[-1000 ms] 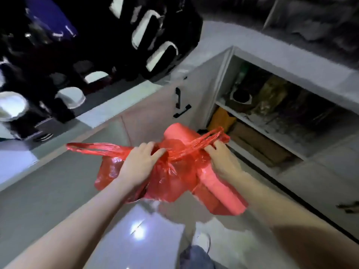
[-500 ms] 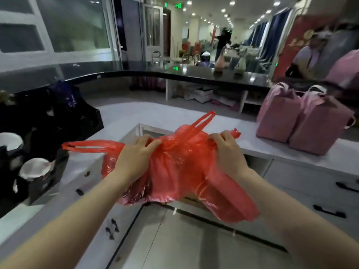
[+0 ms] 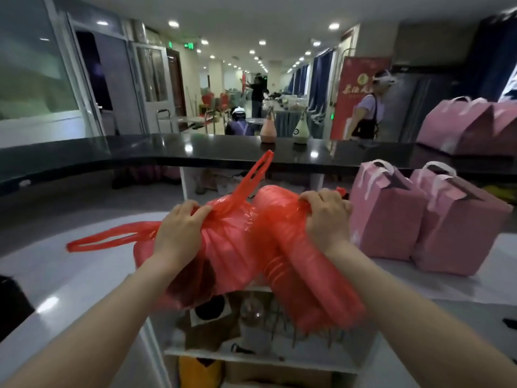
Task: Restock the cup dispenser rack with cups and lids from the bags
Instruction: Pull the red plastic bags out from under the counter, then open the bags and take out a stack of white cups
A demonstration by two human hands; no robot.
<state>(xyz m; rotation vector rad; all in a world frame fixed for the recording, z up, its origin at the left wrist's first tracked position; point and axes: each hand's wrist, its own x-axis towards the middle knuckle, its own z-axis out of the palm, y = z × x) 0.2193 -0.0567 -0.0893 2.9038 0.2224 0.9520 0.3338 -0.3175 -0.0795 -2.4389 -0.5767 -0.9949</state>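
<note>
- The dark counter (image 3: pixel 84 155) ran across the full width of the view behind your work area, with two bottle-shaped items (image 3: pixel 268 128) standing on it near the middle.
- The white countertop (image 3: pixel 56 264) lay below your arms, above an open shelf unit (image 3: pixel 260 354) that held mixed, blurred items.
- The red plastic bag (image 3: pixel 232 247) was held up in front of you, above the open shelf unit and clear of the white countertop. A long ribbed cylindrical shape (image 3: pixel 302 275), consistent with a sleeve of stacked cups, showed through the film on its right side and slanted down toward the right.
- Two pink paper bags (image 3: pixel 391 219) stood upright on the white countertop, just beside the red plastic bag on its right.
- Your left hand (image 3: pixel 179 233) gripped gathered film at the bag's top left, fingers curled over it.
- Your right hand (image 3: pixel 327 217) clenched bunched film at the bag's top right.
- One bag handle (image 3: pixel 103 242) trailed out to the left; the other handle (image 3: pixel 257 175) stood upward between your hands.
</note>
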